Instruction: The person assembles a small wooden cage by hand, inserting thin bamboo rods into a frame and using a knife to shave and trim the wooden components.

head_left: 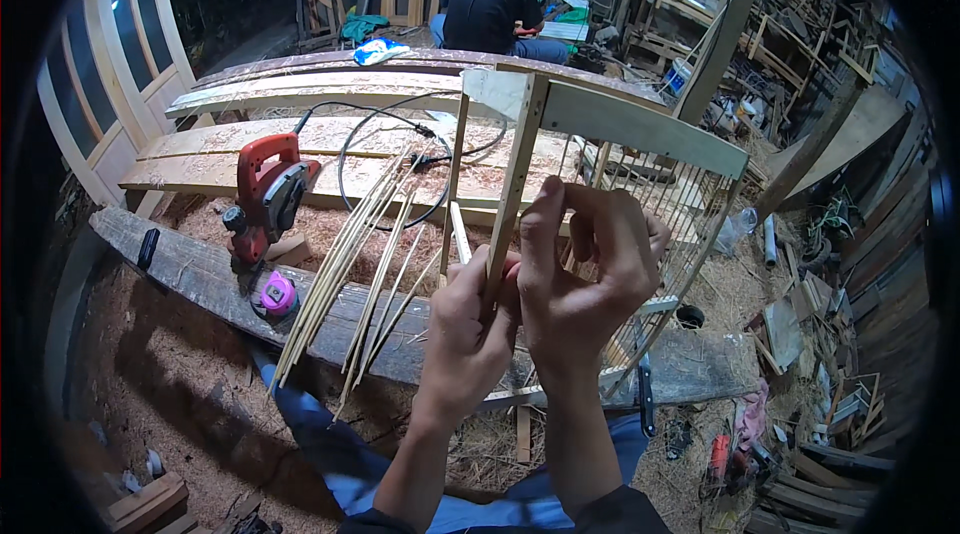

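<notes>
A partly slatted wooden cage frame [645,124], with thin rods along its right side, stands over the bench in front of me. My left hand [468,324] is closed around its near wooden upright [517,174], thumb against the wood. Just to the right, my right hand [590,279] is raised beside the upright with its fingers bent inward. Whatever its fingertips pinch, if anything, is too small to make out. Left of my hands, a loose bundle of thin bamboo sticks [345,269] lies across the bench.
On the weathered plank bench [200,279] are a red electric planer [268,194] and a pink tape measure [278,294]. A black-handled knife [647,404] hangs at its right front. Shavings-strewn boards [200,141] lie beyond. Another person [490,9] sits at the back, facing away.
</notes>
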Tool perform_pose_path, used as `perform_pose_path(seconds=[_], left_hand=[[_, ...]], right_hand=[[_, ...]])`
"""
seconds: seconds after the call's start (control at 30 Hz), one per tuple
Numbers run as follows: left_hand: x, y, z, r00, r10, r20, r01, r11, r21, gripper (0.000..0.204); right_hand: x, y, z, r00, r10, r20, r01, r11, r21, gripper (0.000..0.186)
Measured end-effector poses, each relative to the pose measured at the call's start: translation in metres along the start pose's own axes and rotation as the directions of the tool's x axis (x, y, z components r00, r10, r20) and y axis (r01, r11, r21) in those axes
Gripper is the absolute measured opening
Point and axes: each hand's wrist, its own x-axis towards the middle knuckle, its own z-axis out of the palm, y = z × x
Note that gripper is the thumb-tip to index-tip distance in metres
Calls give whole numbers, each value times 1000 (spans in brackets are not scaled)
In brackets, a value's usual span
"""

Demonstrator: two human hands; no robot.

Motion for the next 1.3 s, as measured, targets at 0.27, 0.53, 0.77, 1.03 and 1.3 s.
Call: perform_pose_path(seconds=[0.27,0.53,0.77,1.03,1.3], left_hand=[[-1,4,-1,999,-23,31,24,999,-44,23],[0,-3,-1,995,94,17,-96,979,183,17],[2,-6,2,999,48,11,-49,983,179,18],[-7,-3,-4,999,6,33,-3,997,-83,24],[-10,-6,-13,993,-92,79,102,988,-119,29]], right_hand=[[-5,-1,0,1000,15,1,-15,1000,23,12],[0,-3,3,998,69,-1,-69,998,-4,11],[-1,2,6,996,80,-33,-79,996,41,10],[-6,-9,-3,994,105,8,-105,994,36,9],[-3,-11,0,1000,9,0,-9,998,57,7]])
